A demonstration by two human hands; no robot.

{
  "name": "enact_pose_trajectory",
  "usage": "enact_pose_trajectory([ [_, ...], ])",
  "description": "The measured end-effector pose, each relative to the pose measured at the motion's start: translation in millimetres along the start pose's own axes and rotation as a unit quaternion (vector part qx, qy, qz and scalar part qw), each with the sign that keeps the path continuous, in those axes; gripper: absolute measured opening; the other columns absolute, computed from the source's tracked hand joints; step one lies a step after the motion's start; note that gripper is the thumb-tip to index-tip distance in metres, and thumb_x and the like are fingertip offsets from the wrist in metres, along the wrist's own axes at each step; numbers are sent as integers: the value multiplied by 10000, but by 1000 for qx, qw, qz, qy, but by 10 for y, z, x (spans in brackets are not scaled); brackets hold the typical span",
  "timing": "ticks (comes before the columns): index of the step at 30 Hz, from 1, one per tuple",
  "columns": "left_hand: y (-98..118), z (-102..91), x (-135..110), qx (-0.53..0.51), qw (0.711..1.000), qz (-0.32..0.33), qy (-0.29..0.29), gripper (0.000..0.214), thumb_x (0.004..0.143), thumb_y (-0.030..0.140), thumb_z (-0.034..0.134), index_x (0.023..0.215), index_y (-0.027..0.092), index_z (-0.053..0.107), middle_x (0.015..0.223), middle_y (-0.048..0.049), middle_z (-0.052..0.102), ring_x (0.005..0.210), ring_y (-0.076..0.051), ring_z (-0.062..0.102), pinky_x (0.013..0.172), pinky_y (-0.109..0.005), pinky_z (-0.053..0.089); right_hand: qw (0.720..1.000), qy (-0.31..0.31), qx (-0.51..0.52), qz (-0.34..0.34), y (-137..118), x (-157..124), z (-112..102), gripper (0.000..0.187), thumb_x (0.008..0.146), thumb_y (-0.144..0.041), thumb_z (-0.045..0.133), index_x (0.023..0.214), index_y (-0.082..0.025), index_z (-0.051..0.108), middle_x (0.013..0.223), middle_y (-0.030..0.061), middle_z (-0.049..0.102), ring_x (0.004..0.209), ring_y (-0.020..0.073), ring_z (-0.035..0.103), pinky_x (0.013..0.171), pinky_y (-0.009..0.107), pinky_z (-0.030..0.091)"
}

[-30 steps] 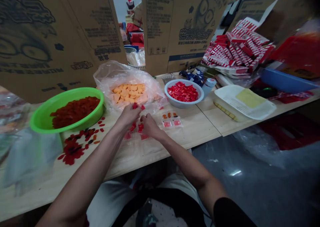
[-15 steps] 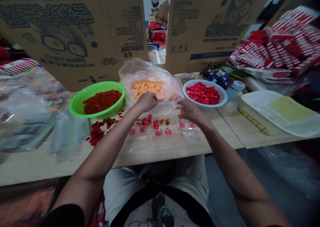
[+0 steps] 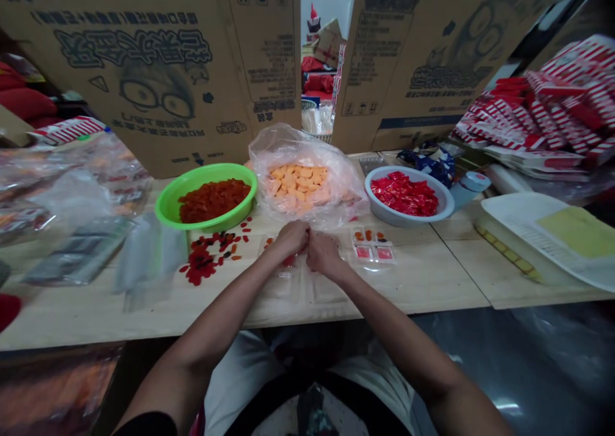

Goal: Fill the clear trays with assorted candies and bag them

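Observation:
My left hand (image 3: 294,236) and my right hand (image 3: 324,254) meet above clear compartment trays on the table, fingers closed and pinched together. Whatever they pinch is hidden. Below my left hand, a red wrapped packet (image 3: 289,262) partly shows in a tray. To the right, another clear tray (image 3: 373,265) contains orange and dark pieces in its far row and pink squares in its near row. Beyond my hands, an open clear bag (image 3: 269,143) is filled with orange pieces (image 3: 298,181). A pale bowl (image 3: 449,207) of red wrapped packets (image 3: 405,193) stands right of it.
A green basin (image 3: 163,200) contains dark orange-red pieces (image 3: 214,200). Loose red and dark pieces (image 3: 202,263) lie before it. Plastic sleeves (image 3: 148,250) are at left, a white tub (image 3: 509,209) at right. Cardboard boxes (image 3: 163,58) wall the back; striped packaging (image 3: 562,103) is piled right.
My hands have come together from apart, moving nearer to me over the middle trays, my right hand shifting left from beside the pale bowl. The view has shifted a little.

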State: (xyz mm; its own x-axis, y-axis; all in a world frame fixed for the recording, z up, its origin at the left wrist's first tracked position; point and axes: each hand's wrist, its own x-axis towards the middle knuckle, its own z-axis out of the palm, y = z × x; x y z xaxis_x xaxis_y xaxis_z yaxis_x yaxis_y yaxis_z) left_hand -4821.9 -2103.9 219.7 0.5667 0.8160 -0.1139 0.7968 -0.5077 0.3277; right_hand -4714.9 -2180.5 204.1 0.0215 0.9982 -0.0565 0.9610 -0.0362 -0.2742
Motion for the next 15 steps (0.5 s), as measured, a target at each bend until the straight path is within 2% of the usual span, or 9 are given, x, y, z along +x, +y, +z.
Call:
enact_pose_trajectory([
  [2, -56, -2, 8, -13, 1000, -5, 11, 313, 752, 85, 541, 982, 152, 743, 996, -137, 748, 938, -270, 678, 758, -309, 455, 1000, -6, 29, 10, 55, 9, -56, 508, 744, -113, 620, 1246, -140, 546, 1074, 150, 695, 1005, 284, 671, 805, 351, 505],
  [4, -130, -20, 20, -47, 998, -25, 22, 351, 726, 51, 537, 999, 150, 733, 971, -104, 751, 910, -232, 674, 740, -280, 455, 998, -6, 64, 8, 112, 31, -146, 441, 761, -94, 583, 1195, -170, 602, 1035, 125, 694, 978, 256, 672, 792, 320, 504],
  [8, -349, -137, 43, -175, 978, -92, 64, 380, 618, -15, 535, 916, 132, 719, 800, -34, 721, 733, -152, 628, 641, -220, 433, 993, 16, 119, -10, 151, 104, -293, 377, 775, -45, 532, 1056, -203, 727, 1034, 103, 666, 984, 207, 647, 873, 293, 496],
  [10, -508, -207, 24, -253, 953, -126, 114, 365, 596, -10, 531, 891, 124, 698, 713, -10, 679, 653, -131, 592, 612, -214, 424, 989, 23, 142, -15, 91, 126, -283, 377, 774, -31, 532, 1035, -194, 751, 1055, 100, 650, 959, 183, 638, 892, 276, 493],
  [12, -681, -242, -41, -328, 915, -155, 177, 340, 584, 10, 536, 873, 129, 671, 647, 15, 634, 595, -120, 561, 603, -219, 426, 988, 26, 151, -31, -23, 128, -217, 366, 773, -37, 550, 1041, -180, 756, 1077, 103, 639, 951, 174, 630, 897, 266, 491],
  [15, -884, -171, -228, -380, 868, -184, 262, 309, 564, 28, 511, 825, 146, 627, 637, 31, 599, 576, -115, 539, 609, -227, 428, 990, 6, 136, -44, -242, 112, -81, 261, 780, -114, 600, 987, -141, 757, 1124, 137, 628, 931, 198, 629, 858, 283, 506],
])
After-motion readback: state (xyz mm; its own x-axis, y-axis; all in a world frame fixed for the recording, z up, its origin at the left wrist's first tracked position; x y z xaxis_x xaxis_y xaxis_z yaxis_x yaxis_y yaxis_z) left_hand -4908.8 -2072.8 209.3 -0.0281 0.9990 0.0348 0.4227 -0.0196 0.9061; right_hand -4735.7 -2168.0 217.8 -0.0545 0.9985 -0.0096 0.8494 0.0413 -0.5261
